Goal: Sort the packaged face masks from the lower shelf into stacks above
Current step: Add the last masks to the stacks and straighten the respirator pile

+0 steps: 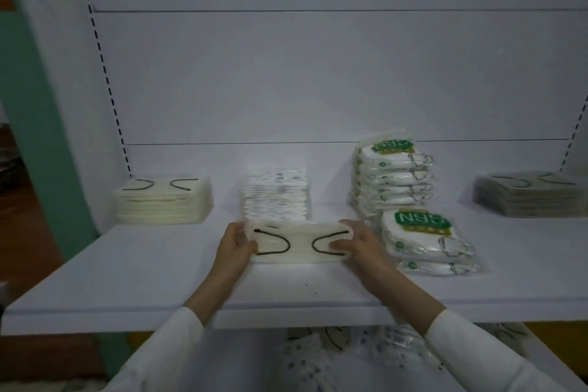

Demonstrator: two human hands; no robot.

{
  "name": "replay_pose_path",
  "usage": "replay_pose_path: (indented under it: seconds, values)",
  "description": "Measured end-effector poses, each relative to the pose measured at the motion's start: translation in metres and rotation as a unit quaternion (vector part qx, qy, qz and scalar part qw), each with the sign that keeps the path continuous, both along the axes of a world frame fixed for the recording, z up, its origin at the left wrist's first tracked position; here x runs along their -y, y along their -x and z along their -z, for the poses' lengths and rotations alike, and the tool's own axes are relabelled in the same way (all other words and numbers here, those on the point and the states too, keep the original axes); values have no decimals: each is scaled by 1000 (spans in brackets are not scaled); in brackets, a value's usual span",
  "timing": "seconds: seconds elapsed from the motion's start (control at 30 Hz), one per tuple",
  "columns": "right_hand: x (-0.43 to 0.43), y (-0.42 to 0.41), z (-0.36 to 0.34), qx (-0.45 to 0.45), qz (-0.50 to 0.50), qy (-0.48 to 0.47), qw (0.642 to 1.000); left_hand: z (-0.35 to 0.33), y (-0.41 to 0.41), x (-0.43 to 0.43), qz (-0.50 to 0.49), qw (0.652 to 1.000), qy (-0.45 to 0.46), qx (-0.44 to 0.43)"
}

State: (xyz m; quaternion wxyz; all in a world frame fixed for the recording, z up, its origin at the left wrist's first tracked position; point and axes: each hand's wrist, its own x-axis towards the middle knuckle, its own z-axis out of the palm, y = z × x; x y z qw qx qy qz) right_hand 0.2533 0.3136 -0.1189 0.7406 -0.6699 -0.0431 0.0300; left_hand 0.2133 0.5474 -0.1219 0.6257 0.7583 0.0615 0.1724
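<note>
- The left hand (237, 242) and right hand (356, 240) each grip one end of a cream mask pack (299, 245) with black ear loops, thumbs on top.
- The pack is at the upper shelf (127, 280), just in front of the patterned stack (276, 196); whether it touches the board is unclear.
- Along the shelf stand a cream stack (164, 200) on the left, two N95 stacks (391, 175) right of centre and a grey stack (528, 194) far right.
- Loose masks (318, 350) lie on the lower shelf.
</note>
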Motion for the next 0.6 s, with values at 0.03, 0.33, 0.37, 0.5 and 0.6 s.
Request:
replay_pose_path:
  seconds: [0.03, 0.33, 0.37, 0.5, 0.6]
  values:
    - [-4, -3, 1, 4, -3, -3, 1000, -1, -2, 0, 3, 1000, 15, -1]
    - [11, -12, -1, 58, 47, 96, 993, 7, -7, -20, -40, 993, -109, 9]
    - [8, -13, -3, 76, 51, 106, 990, 5, -5, -23, -48, 992, -117, 21]
    - [-15, -18, -21, 149, 48, 172, 973, -14, 2, -45, -119, 983, -119, 68]
    - [-44, -24, -38, 170, 44, 169, 970, -31, 5, -74, -161, 971, -124, 125]
